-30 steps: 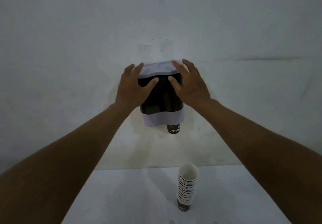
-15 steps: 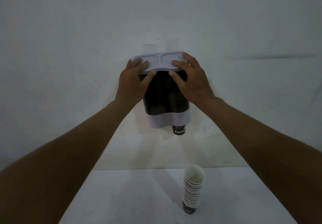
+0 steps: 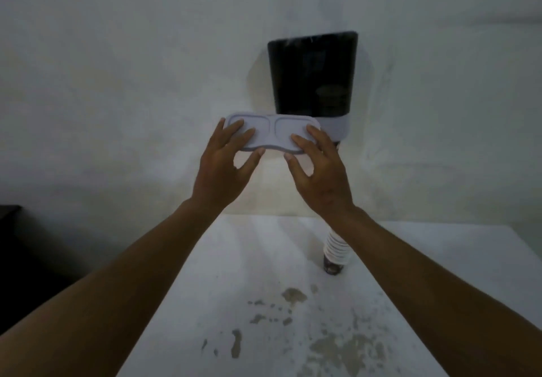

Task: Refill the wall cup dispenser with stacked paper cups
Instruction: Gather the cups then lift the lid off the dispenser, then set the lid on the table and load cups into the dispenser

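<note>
Outstretched, left hand (image 3: 218, 168) and right hand (image 3: 318, 171), fingers pinching lid (image 3: 271, 133) ends

No lettering, brand, number or sign can be read anywhere. The dark, smoky plastic wall dispenser (image 3: 312, 74) with its pale grey base shows a plain front, and the flat pale grey plastic lid (image 3: 271, 133) bears only two moulded recesses. The print on the dark bottom cup of the white paper cup stack (image 3: 335, 255) is too blurred to make out
</note>
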